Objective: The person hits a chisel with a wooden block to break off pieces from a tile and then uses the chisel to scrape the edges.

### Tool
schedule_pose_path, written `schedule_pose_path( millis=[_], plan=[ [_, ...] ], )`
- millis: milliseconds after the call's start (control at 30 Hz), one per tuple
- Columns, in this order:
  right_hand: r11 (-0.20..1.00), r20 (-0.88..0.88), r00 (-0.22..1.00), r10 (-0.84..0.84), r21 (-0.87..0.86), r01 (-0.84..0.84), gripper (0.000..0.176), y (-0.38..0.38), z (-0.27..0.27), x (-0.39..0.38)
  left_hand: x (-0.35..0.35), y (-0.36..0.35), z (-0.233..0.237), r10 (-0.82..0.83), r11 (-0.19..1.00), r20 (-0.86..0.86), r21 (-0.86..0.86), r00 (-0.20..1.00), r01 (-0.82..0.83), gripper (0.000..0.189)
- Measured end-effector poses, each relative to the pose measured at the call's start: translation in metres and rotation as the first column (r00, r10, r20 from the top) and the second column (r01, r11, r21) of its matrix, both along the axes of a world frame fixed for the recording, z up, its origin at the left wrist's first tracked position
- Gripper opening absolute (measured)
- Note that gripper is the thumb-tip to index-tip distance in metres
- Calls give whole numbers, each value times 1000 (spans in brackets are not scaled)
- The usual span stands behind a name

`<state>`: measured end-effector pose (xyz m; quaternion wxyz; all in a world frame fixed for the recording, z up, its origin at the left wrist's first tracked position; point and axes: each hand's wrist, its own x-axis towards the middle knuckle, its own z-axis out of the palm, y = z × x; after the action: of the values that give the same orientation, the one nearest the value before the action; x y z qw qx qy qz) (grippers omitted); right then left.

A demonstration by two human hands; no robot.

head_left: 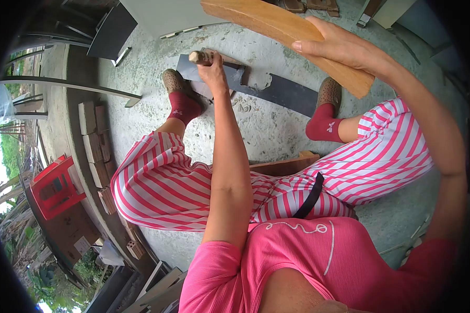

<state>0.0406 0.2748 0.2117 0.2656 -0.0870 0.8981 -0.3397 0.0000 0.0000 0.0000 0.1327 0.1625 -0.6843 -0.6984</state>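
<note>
My left hand (213,75) is closed around a short, round, worn handle (200,57), its pale end pointing left. I cannot make out what the handle belongs to. Below that hand, flat dark-grey pieces (185,68) lie on the floor, and a long dark strip (293,94) with a jagged end stretches toward my right foot. Raised at upper right, my right hand (339,49) grips a thick light-brown wooden board (266,22) near its right end, thumb on the near face. The board slants from top middle down to the right.
I sit over a rough concrete floor (193,138), feet apart. A brown wooden piece (282,167) lies between my legs. At left are stacked bricks (92,138), a red plastic stool (56,188) and a metal bar (73,82). A pale panel (167,15) stands ahead.
</note>
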Motion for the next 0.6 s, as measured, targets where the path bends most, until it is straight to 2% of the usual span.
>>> schedule_pose_path(
  millis=[67,100,167,200,233,300,333,400,467,533,600],
  plan=[
    [995,41,998,-55,-78,58,77,-1,-4,5,12,-14,11,43,995,71,90,997,-49,25],
    [999,24,999,-47,-19,47,77,9,1,5,10,7,-5,49,987,59,150,997,-57,25],
    [990,38,991,-128,-50,130,76,3,-5,15,27,-3,-13,128,925,-13,362,992,-115,28],
    [990,37,991,-128,-59,130,76,1,-5,16,31,-12,-22,130,919,-8,376,991,-118,30],
    [992,71,992,-103,-61,107,76,2,-2,16,41,-6,-14,253,878,37,411,967,-246,20],
    [994,95,992,-77,-69,84,76,2,-1,16,61,-11,-30,356,751,106,560,929,-351,24],
    [993,72,994,-86,-74,91,76,3,-7,17,66,-18,-38,355,754,97,559,930,-346,24],
    [992,59,993,-98,-79,103,75,3,-8,22,76,-26,-50,268,701,195,633,944,-329,26],
    [990,132,988,-77,-110,92,76,-1,2,24,73,-25,-55,277,688,189,646,942,-332,27],
    [993,123,991,-61,-96,73,76,0,-1,24,69,-25,-57,289,673,174,663,941,-329,28],
    [995,111,993,-41,-81,50,76,0,-5,25,65,-24,-50,274,678,234,641,933,-360,30]
  ],
)
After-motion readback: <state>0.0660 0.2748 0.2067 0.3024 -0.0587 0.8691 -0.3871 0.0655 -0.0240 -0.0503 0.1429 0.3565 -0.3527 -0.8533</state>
